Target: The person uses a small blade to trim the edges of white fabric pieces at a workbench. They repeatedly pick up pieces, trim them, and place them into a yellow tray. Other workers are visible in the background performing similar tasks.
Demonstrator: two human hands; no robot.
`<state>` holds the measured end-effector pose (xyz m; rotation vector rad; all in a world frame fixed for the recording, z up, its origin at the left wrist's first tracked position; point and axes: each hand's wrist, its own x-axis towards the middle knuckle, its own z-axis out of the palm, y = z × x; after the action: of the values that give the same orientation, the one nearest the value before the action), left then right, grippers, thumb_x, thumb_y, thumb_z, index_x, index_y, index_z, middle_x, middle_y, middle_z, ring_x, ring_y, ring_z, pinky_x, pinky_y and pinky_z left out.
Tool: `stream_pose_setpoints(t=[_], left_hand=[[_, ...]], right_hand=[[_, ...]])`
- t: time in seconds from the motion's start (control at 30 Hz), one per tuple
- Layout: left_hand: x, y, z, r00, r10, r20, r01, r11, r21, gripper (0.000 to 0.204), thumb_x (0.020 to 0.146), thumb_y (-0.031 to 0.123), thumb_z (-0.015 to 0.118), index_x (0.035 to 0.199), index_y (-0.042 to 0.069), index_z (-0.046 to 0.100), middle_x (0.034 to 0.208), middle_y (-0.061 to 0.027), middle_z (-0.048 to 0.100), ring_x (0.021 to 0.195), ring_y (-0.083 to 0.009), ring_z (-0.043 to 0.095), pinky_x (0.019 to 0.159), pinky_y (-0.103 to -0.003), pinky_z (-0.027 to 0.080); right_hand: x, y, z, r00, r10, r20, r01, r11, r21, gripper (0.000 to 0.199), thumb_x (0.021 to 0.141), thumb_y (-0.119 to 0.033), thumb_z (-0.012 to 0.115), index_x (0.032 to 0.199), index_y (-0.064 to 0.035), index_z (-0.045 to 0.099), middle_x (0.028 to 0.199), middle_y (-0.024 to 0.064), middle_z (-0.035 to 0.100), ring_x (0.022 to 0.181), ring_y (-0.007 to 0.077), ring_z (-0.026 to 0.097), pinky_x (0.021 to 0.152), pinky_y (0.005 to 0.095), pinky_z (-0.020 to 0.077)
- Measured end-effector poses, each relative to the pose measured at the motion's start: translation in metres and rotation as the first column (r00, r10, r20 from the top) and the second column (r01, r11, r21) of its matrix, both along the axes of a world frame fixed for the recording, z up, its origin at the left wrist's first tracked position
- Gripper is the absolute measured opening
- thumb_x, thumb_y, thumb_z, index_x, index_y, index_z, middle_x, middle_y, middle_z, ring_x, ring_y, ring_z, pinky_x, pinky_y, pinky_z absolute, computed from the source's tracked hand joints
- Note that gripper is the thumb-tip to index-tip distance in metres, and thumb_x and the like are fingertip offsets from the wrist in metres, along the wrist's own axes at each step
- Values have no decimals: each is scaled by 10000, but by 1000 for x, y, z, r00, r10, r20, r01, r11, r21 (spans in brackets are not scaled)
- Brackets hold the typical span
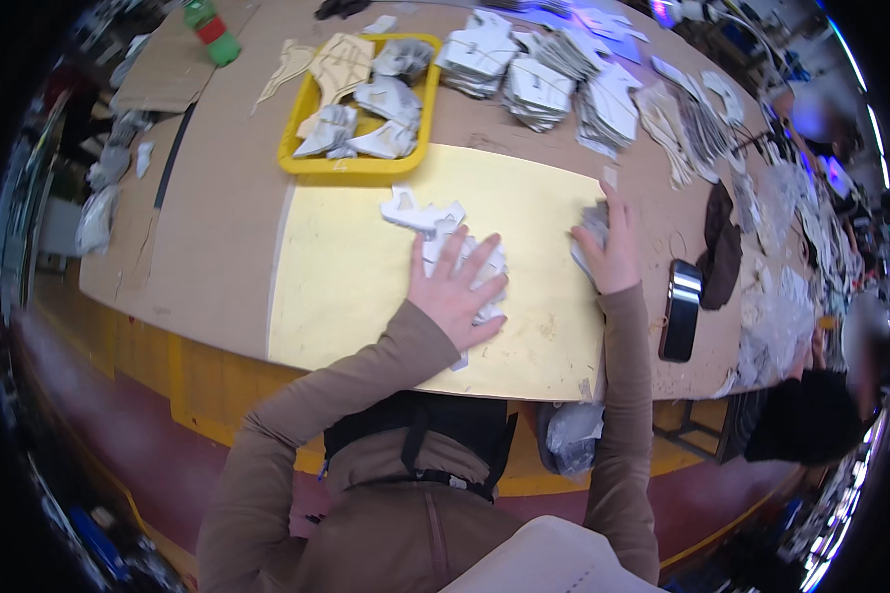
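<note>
My left hand (455,289) lies with its fingers spread over several white cut pieces (420,211), which sit on a pale yellow sheet (351,287). Part of that pile is hidden beneath the palm. At the sheet's right edge, my right hand (615,247) is closed around a small stack of grey cut pieces (580,257), thumb on the near side and fingers on the far side. The fingers hide much of this stack.
Beyond the sheet stands a yellow tray (356,168) with bundled grey and white pieces. Tied stacks of white pieces (539,89) lie to its right. A black phone (681,311) and dark cloth (720,247) rest at right. A green bottle (213,35) stands far left.
</note>
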<state>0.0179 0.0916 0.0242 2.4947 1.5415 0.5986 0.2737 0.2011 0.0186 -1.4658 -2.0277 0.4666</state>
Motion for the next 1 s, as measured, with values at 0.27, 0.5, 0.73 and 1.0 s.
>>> stream_pose_setpoints(t=[0.27, 0.5, 0.73, 1.0], left_hand=[[-76, -15, -10, 913, 398, -85, -392, 916, 85, 444, 756, 456, 693, 1103, 186, 635, 1491, -93, 340, 1394, -399, 229, 1063, -691, 157], [-153, -13, -16, 753, 632, -183, -627, 774, 94, 523, 780, 514, 670, 1213, 227, 601, 1521, -68, 291, 1412, -400, 187, 1049, -727, 134], [-153, -30, -8, 760, 635, 139, -650, 743, 159, 675, 783, 442, 723, 1383, 250, 478, 1547, -210, 168, 1424, -489, 69, 1053, -740, 69], [-108, -66, -21, 853, 438, 283, -470, 881, 55, 621, 855, 331, 686, 1413, 208, 444, 1534, -279, 133, 1416, -527, 43, 1104, -662, 86]], right_hand=[[-5, -4, 4, 990, -81, 111, 69, 991, 111, 728, 756, -109, 735, 1414, -100, 424, 1069, 156, 499, 987, 307, 520, 883, 390, 447], [-58, -29, 45, 995, 86, -51, -80, 990, 118, 680, 744, -61, 732, 1374, -98, 480, 1076, 153, 512, 980, 297, 530, 891, 371, 455], [-171, -55, 60, 797, 524, -301, -540, 841, 34, 761, 762, -109, 749, 1428, -65, 382, 1119, 146, 513, 1034, 283, 532, 957, 351, 418], [-259, -47, -5, 720, 606, -337, -623, 779, 70, 658, 890, -219, 639, 1461, -90, 339, 1277, 222, 462, 1175, 379, 457, 1006, 408, 390]])
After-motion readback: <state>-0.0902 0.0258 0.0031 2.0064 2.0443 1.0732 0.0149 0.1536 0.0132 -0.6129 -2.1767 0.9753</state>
